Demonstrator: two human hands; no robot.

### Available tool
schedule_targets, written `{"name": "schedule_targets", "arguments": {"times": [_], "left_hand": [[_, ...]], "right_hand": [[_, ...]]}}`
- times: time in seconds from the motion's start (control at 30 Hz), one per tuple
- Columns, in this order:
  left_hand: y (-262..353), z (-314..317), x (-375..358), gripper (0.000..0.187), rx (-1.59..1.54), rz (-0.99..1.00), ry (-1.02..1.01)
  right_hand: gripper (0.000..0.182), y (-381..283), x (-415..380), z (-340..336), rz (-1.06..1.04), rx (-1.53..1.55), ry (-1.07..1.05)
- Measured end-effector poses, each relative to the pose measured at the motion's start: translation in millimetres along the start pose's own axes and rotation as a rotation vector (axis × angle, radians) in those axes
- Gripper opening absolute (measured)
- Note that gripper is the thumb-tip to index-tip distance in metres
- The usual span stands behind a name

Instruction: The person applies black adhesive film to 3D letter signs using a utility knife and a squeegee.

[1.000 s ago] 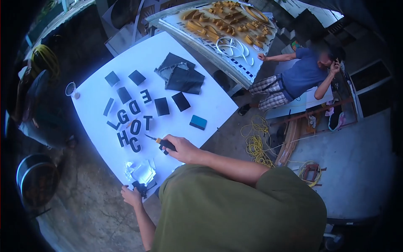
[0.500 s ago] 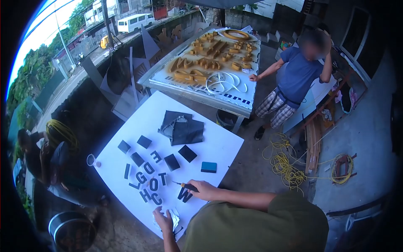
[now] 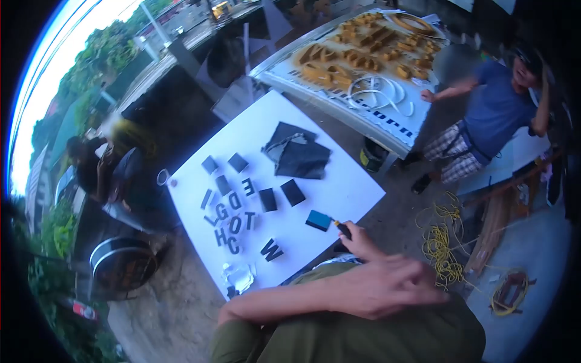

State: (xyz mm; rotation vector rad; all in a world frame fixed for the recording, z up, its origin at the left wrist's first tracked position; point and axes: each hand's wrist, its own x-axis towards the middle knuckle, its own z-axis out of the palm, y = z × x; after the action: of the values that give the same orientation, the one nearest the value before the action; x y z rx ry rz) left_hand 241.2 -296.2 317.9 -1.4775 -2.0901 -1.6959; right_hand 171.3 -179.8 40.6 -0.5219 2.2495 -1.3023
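Head view. Right hand [image 3: 357, 241]: closed round the cutter [image 3: 343, 230], blade pointing to 10 o'clock. Teal block [image 3: 318, 220] lies just beside the blade tip, at 10 o'clock from the handle; contact cannot be confirmed. Left hand [image 3: 387, 287]: at 5 o'clock from the cutter, in front of the right forearm, fingers part-bent and blurred; cannot tell whether it holds anything. On the board [image 3: 351, 192]: W [image 3: 270, 250] between 8 and 9 o'clock, letters [image 3: 234, 219] at 9, cloth [image 3: 302, 161] at 11. Step in hand, as judged: cutter gripped, no cut evident. Any move calls for keeping the blade clear of both arms.
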Motion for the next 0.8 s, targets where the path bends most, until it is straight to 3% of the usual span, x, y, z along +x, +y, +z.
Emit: {"name": "schedule_targets", "arguments": {"times": [0.03,0.1,0.17,0.23,0.5,0.8], "left_hand": [[10,10,41,0.057,-0.210,0.251,0.154],[26,42,89,0.055,-0.685,0.439,0.089],[54,57,132,0.040,-0.907,0.589,0.156],[69,97,166,0.039,-1.133,0.740,0.267],[40,108,189,0.038,-1.264,0.615,-0.089],[21,105,181,0.040,-1.302,0.442,-0.202]], "right_hand": [[0.028,-9,-1,-15,0.022,-0.048,-0.036],[0.027,-9,-5,-32,-0.002,-0.047,-0.026],[0.027,5,-7,-40,-0.041,-0.031,-0.021],[0.029,19,-12,-47,-0.059,-0.021,-0.004],[0.028,51,-26,-63,-0.063,-0.007,0.057],[0.033,44,-4,-62,-0.072,0.033,0.088]]}}
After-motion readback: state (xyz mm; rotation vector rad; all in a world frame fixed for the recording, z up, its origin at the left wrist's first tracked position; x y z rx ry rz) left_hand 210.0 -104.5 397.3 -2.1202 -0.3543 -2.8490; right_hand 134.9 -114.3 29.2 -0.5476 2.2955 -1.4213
